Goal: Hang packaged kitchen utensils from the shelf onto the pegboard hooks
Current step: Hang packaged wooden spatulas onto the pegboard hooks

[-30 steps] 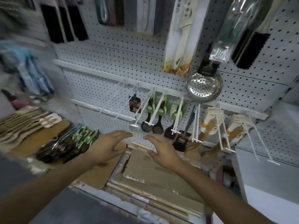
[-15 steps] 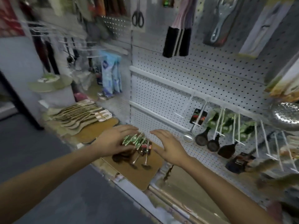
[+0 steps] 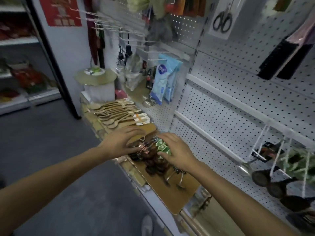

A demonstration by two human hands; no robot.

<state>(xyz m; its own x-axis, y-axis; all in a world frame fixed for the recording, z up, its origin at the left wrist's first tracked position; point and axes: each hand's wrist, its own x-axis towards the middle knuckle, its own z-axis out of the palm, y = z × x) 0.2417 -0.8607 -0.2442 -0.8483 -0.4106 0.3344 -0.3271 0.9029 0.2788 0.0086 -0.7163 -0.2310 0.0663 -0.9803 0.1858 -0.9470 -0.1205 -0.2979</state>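
We are now seeing both hands lying on the bundle of packaged utensils (image 3: 154, 151), where half a second ago the right hand was hovering just off it with straight fingers. The view has swung left too, so the hanging ladles (image 3: 272, 181) are sitting at 4 o'clock near the frame edge.

Going left to right: the wooden spoons (image 3: 117, 114) are lying in a row on the shelf (image 3: 170, 193) at 11 o'clock of the hands. Our left hand (image 3: 121, 144) is reaching in from 8 o'clock, palm down, fingers curling over the bundle's left side and gripping it. The bundle is resting on the brown shelf board between the hands, green cards up, dark heads pointing toward us. Our right hand (image 3: 175, 151) is coming from 5 o'clock, fingers bending over the green cards and clasping them. The pegboard (image 3: 238, 92) is rising at 2 o'clock, with white hooks (image 3: 260, 142) projecting at 3 o'clock.
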